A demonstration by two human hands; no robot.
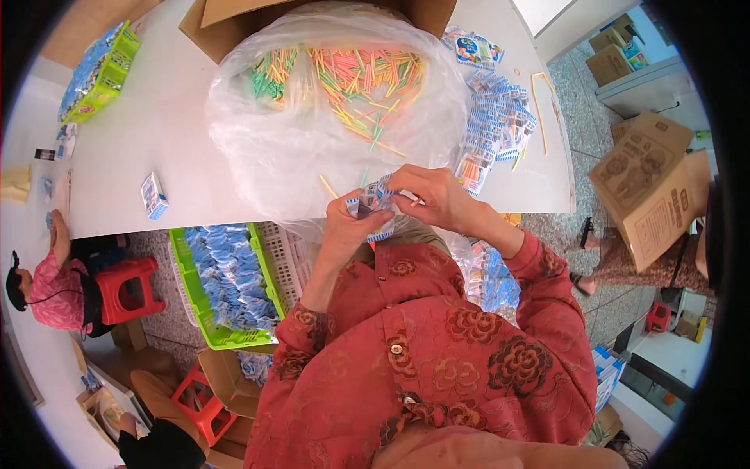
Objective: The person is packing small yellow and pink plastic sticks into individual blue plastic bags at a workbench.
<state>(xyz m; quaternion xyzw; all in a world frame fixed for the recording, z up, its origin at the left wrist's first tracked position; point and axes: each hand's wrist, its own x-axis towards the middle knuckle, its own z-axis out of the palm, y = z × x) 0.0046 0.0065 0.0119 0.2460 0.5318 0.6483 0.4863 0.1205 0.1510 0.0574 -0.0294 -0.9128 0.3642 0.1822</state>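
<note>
Near the table's front edge, my left hand (pixel 344 230) is closed round a small clear packet (pixel 372 198) with blue-and-white striped ends. My right hand (pixel 439 197) is beside the packet's right side, its fingers pinched together on a thin pale stick (pixel 414 198). Whether those fingers also touch the packet I cannot tell. Just beyond my hands, a large clear plastic bag (pixel 250 168) lies spread on the table, with a heap of thin pink, yellow and green sticks (pixel 367 72) in it. Several filled striped packets (pixel 500 117) are piled to the right.
A cardboard box (pixel 242 14) stands behind the bag. On the white table (pixel 148 102) sit a small blue-and-white box (pixel 154 195) and a green basket (pixel 109 82). Below the edge is a green crate (pixel 266 293) of blue packets. A person carries a carton (pixel 644 184) at right; others sit left.
</note>
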